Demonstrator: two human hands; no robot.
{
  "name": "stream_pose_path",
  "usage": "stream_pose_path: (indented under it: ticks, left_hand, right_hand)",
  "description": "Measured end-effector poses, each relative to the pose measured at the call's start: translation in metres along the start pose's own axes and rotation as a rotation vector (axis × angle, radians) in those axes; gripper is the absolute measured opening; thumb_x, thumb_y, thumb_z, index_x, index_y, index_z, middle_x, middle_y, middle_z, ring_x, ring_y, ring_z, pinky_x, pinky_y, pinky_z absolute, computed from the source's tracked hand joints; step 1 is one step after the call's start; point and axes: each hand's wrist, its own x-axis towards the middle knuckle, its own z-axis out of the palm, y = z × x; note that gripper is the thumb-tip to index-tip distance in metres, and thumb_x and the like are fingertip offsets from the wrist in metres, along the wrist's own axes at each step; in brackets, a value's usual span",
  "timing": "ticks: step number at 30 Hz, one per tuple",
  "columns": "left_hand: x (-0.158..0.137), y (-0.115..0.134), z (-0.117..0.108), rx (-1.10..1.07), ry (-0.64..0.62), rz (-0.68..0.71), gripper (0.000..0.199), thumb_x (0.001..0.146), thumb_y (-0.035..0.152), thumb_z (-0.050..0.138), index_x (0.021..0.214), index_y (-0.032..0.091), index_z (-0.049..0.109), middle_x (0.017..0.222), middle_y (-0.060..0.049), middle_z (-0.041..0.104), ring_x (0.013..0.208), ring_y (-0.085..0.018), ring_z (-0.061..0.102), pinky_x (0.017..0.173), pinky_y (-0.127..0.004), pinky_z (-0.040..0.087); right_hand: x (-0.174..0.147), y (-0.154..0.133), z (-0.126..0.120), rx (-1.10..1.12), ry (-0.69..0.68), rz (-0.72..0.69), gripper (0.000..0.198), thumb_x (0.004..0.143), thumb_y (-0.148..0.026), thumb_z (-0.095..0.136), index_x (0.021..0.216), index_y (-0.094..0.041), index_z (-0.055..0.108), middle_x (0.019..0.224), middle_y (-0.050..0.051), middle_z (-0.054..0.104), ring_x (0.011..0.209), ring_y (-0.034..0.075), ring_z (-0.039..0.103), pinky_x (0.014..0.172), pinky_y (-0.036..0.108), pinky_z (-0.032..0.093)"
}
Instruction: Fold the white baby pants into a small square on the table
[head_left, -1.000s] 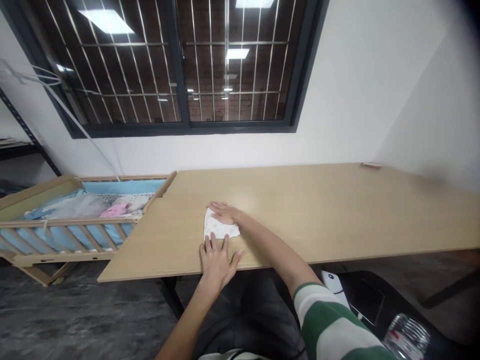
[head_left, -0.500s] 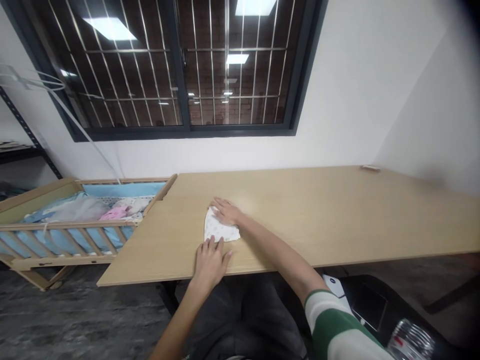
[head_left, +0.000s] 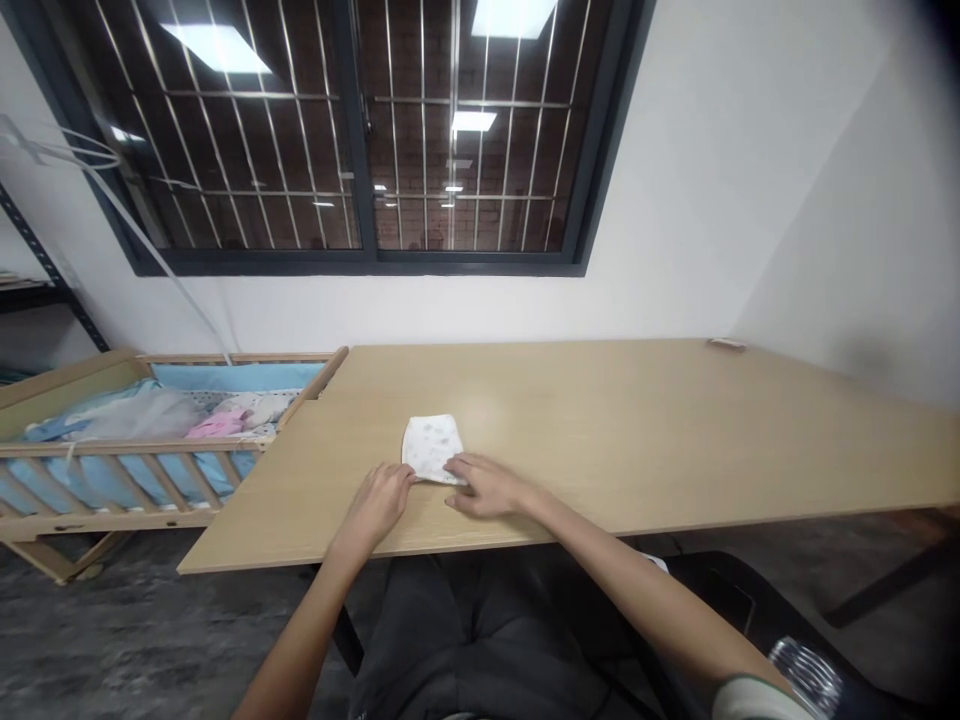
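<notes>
Near the front edge of the tabletop (head_left: 637, 420), left of its middle, the white printed cloth (head_left: 433, 440) lies flat with 2 hands on its near side. Delta vs 0.5 s ago: right hand (head_left: 487, 487) has left the far part of the cloth and come back to the near-right corner; left hand (head_left: 382, 500) has shifted along the near edge to the near-left corner. Upshot: far edge is uncovered, print shows, hands sit 1 per near corner, so I'd judge attention has moved from the far edge to the near edge. Right grip is part open, thumb apart from the fingers, fingertips resting on the cloth, not closed round it. Left grip has fingers drawn together at its corner; can't tell from this angle whether it pinches fabric or only presses on it. Containers: wooden crib (head_left: 172, 447) stands just beside the tabletop's left end, with blue lining (head_left: 240, 376) inside, holding a bunched pink cloth (head_left: 217, 424) and sheer whitish fabric (head_left: 150, 412) next to that. Clear bottle (head_left: 806, 675) is at lower right, by the black seat (head_left: 776, 590).
</notes>
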Motion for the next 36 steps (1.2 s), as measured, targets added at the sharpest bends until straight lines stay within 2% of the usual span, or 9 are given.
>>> stream_pose_path:
  ticks: [5,10,14,19,25,28,30,32,36]
  left_hand:
    - [-0.028,0.003,-0.009,-0.206,0.022,-0.004,0.032,0.103,0.038,0.041,0.102,0.023,0.068,0.106,-0.009,0.073,0.103,-0.025,0.066,0.095,-0.039,0.049]
    - [-0.041,0.001,-0.017,-0.379,-0.005,-0.009,0.037,0.087,0.05,0.067,0.111,0.023,0.069,0.115,-0.007,0.072,0.111,-0.026,0.063,0.099,-0.038,0.049]
    - [-0.011,0.0,-0.02,-0.445,0.02,-0.181,0.037,0.092,0.052,0.055,0.101,0.019,0.071,0.096,-0.006,0.076,0.088,-0.023,0.069,0.082,-0.034,0.055]
    - [0.043,-0.002,-0.013,-0.36,0.103,-0.353,0.032,0.096,0.038,0.051,0.111,0.014,0.066,0.106,-0.012,0.077,0.093,-0.023,0.072,0.08,-0.03,0.055]
    - [0.065,-0.009,0.001,-0.156,0.084,-0.434,0.021,0.095,0.028,0.055,0.107,0.015,0.067,0.104,-0.017,0.076,0.102,-0.029,0.072,0.083,-0.035,0.051]
    - [0.062,-0.004,0.003,-0.076,0.078,-0.437,0.026,0.096,0.027,0.052,0.114,0.013,0.065,0.107,-0.021,0.074,0.106,-0.032,0.07,0.088,-0.038,0.05]
    - [0.06,0.004,0.005,-0.029,0.102,-0.427,0.038,0.099,0.029,0.047,0.128,0.009,0.058,0.121,-0.025,0.069,0.119,-0.035,0.064,0.097,-0.043,0.047]
    - [0.058,0.016,0.009,0.011,0.123,-0.359,0.053,0.102,0.038,0.04,0.143,0.006,0.046,0.141,-0.028,0.057,0.136,-0.036,0.051,0.11,-0.047,0.038]
    - [0.057,0.036,0.028,0.038,-0.048,-0.139,0.079,0.102,0.06,0.021,0.157,0.003,0.025,0.164,-0.023,0.028,0.154,-0.031,0.025,0.122,-0.043,0.024]
  right_hand:
    - [-0.029,-0.013,0.007,0.061,0.092,0.069,0.041,0.09,-0.015,0.053,0.13,-0.019,0.059,0.12,0.013,0.067,0.116,0.027,0.06,0.096,0.036,0.046]
    - [-0.028,-0.013,0.001,0.236,0.189,0.072,0.025,0.097,-0.024,0.05,0.118,-0.02,0.063,0.115,0.01,0.069,0.108,0.025,0.063,0.092,0.036,0.048]
    - [-0.005,0.005,-0.002,0.34,0.339,0.137,0.019,0.095,-0.028,0.055,0.109,-0.019,0.063,0.113,0.011,0.068,0.102,0.024,0.064,0.088,0.035,0.051]
    - [0.028,0.039,0.005,0.382,0.49,0.385,0.029,0.09,-0.029,0.06,0.117,-0.019,0.056,0.102,0.007,0.068,0.086,0.02,0.063,0.077,0.031,0.051]
    - [0.047,0.066,0.02,0.308,0.477,0.473,0.031,0.088,-0.023,0.059,0.119,-0.019,0.053,0.084,0.001,0.063,0.076,0.018,0.06,0.069,0.029,0.048]
    - [0.049,0.064,0.022,0.265,0.448,0.532,0.035,0.089,-0.023,0.057,0.123,-0.016,0.052,0.089,0.005,0.066,0.082,0.021,0.062,0.075,0.032,0.051]
    - [0.048,0.057,0.021,0.146,0.507,0.493,0.038,0.092,-0.023,0.054,0.129,-0.013,0.052,0.106,0.013,0.067,0.099,0.024,0.063,0.088,0.037,0.05]
    - [0.047,0.046,0.02,-0.015,0.534,0.331,0.042,0.096,-0.024,0.048,0.136,-0.012,0.051,0.128,0.019,0.061,0.121,0.028,0.056,0.105,0.043,0.042]
    - [0.045,0.031,0.027,-0.156,0.251,0.006,0.054,0.099,-0.029,0.042,0.151,-0.016,0.044,0.155,0.018,0.043,0.145,0.029,0.036,0.12,0.047,0.026]
